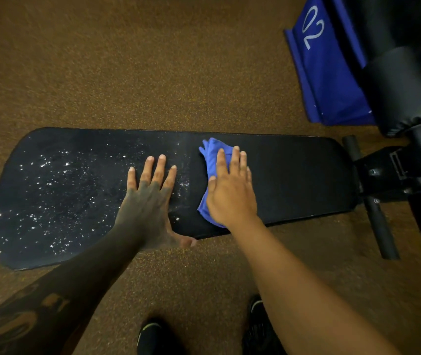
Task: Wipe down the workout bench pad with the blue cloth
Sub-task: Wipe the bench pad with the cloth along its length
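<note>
A long black bench pad point(293, 175) lies across the middle of the view. Its left half is speckled with white droplets; its right half looks dull and even. A crumpled blue cloth point(213, 152) sits near the pad's middle. My right hand point(231, 190) lies flat on top of the cloth, fingers together and pointing away from me, pressing it to the pad. My left hand point(150, 198) rests flat on the pad just left of the cloth, fingers spread, holding nothing.
The bench's black frame and crossbar point(378, 219) stick out at the right end. A blue banner with white marks point(327, 62) and a black padded roller point(403, 90) stand at the top right. My shoes point(153, 336) stand on speckled brown floor point(127, 60).
</note>
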{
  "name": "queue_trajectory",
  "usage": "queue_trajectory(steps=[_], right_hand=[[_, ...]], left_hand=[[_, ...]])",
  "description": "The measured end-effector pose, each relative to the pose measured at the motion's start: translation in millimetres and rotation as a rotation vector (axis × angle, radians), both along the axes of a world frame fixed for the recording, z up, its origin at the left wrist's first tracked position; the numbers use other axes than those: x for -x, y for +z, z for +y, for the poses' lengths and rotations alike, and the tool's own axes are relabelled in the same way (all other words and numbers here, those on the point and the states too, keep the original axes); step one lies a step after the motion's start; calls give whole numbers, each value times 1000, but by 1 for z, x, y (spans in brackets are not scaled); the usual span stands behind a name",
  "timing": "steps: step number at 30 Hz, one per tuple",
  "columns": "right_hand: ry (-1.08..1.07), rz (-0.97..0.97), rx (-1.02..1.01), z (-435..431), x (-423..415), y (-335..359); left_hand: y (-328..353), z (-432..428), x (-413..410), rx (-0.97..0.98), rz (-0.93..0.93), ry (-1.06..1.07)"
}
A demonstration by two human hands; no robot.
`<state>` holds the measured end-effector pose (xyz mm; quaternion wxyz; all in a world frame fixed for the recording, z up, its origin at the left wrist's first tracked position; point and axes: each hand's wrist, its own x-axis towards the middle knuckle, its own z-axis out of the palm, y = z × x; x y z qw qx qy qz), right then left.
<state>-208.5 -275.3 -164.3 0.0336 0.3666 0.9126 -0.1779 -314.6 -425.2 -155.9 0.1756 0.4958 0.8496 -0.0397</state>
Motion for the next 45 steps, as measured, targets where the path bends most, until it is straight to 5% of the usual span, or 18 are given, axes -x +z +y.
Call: queue_trajectory(steps=[5, 10, 25, 33, 39, 45], right_hand=[[236, 57, 2, -49, -11, 3], [93, -38, -14, -36, -14, 5], [354, 16, 15, -42, -47, 3], [230, 20, 17, -58, -21, 2], [389, -28, -3, -52, -41, 3], [214, -36, -25, -39, 27, -1]], left_hand=[[-1, -6, 3, -1, 24, -54], [-1, -12, 8, 29, 44, -77], [-1, -14, 9, 45, 84, -89], [-3, -13, 9, 24, 80, -73], [-2, -22, 8, 2, 46, -21], [-5, -27, 13, 46, 75, -49]])
